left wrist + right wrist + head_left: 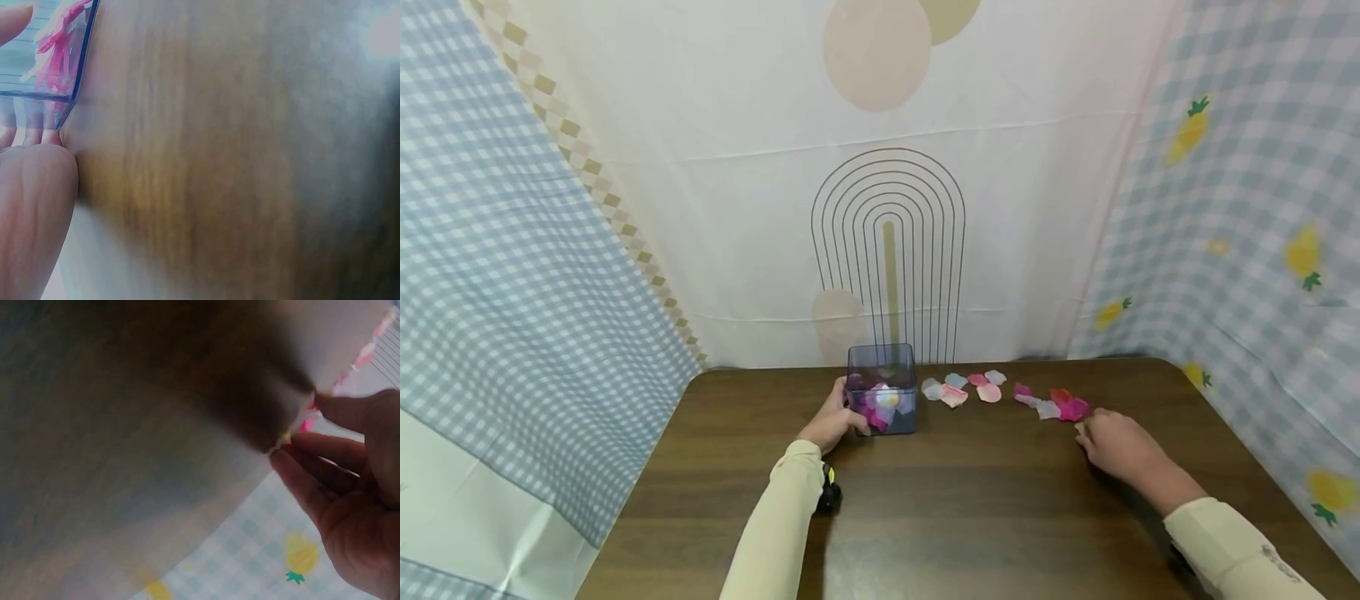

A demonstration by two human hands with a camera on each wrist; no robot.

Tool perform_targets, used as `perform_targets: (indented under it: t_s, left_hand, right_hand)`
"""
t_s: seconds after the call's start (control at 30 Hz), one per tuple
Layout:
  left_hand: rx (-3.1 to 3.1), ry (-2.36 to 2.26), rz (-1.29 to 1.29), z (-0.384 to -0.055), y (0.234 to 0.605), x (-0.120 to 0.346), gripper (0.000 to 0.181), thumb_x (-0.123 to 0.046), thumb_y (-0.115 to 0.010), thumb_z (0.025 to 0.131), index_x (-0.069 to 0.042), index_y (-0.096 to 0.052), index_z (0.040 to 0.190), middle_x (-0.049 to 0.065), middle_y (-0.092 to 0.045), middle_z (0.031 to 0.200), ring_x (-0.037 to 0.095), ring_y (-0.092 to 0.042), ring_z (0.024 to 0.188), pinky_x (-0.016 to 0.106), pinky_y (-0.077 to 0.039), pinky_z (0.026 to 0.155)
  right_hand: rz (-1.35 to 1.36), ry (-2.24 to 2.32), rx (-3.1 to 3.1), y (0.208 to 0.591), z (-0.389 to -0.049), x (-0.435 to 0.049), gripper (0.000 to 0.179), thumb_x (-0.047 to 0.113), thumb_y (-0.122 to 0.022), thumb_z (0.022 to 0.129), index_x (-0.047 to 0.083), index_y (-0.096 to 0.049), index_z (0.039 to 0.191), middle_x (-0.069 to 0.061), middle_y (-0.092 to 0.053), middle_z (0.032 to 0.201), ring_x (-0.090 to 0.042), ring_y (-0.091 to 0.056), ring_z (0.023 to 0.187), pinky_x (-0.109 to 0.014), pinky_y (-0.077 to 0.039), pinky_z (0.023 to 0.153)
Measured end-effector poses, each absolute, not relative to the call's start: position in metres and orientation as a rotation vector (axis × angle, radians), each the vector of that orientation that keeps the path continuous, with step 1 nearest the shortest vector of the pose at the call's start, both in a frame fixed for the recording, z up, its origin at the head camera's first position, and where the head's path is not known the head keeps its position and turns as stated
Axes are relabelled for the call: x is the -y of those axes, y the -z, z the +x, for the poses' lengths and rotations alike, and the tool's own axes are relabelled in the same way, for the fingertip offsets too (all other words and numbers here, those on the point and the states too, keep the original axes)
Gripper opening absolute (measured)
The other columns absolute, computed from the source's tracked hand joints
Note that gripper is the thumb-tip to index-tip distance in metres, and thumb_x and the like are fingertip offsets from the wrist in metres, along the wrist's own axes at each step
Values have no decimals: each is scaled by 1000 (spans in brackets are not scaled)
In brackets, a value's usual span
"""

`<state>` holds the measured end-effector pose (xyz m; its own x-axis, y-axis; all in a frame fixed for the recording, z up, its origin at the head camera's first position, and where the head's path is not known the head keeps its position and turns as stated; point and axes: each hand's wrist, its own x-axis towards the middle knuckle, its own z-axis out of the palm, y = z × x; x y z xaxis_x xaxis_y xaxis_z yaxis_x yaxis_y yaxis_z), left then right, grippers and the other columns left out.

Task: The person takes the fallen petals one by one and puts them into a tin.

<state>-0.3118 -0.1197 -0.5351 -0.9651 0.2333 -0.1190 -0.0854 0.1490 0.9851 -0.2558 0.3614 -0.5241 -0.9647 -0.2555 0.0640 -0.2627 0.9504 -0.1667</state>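
Note:
A see-through, bluish plastic box (882, 367) stands on the table with pink, white and purple petals (883, 402) inside. My left hand (835, 421) grips it by its left side, thumb at the front; in the left wrist view only part of the hand (34, 206) and a box corner (72, 99) show. At the right end of a row of petals, my right hand (1116, 446) pinches a small pale yellow petal (1080, 427) low over the table. Bright pink petals (1072, 408) lie just left of its fingertips. That petal is mostly hidden in the right wrist view.
Between box and right hand lie more loose petals: pale pink and bluish ones (953, 395), pink ones (989, 392), and purple and white ones (1024, 395). Behind the brown wooden table (925, 517) hangs a white patterned cloth (737, 233); checked cloths hang at both sides.

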Motion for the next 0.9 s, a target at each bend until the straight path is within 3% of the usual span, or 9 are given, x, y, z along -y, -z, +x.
perform_targets:
  t_s: [0.23,0.6,0.77,0.9]
  left_hand:
    - [-2180,-1912,125,-312,533,118,96,9,-71,62,-12,-34,148,16,-44,150,29,-54,127,40,-42,109]
    - [-2189,-1910,133,-312,536,118,96,9,-71,62,-12,-35,148,17,-44,150,29,-53,125,32,-46,98]
    - [-2196,-1897,145,-311,537,118,95,8,-72,62,-11,-34,147,18,-44,149,28,-53,124,31,-47,97]
    - [-2206,-1899,140,-310,536,118,94,9,-71,62,-12,-34,146,18,-44,149,28,-52,124,30,-46,97]
  right_hand:
    - [519,-77,2935,533,-259,-358,12,-3,-69,88,0,-64,77,-13,-66,78,-28,-67,69,-47,-59,65]
    - [554,-115,2772,531,-254,-357,9,4,-72,94,2,-69,85,-11,-68,78,-30,-69,72,-48,-60,65]
    - [684,-142,2563,510,-251,-327,11,3,-80,87,4,-69,84,-9,-70,80,-25,-68,72,-44,-60,67]
    - [801,-198,2427,489,-258,-284,8,2,-79,87,3,-72,90,-6,-69,81,-21,-67,73,-39,-59,67]
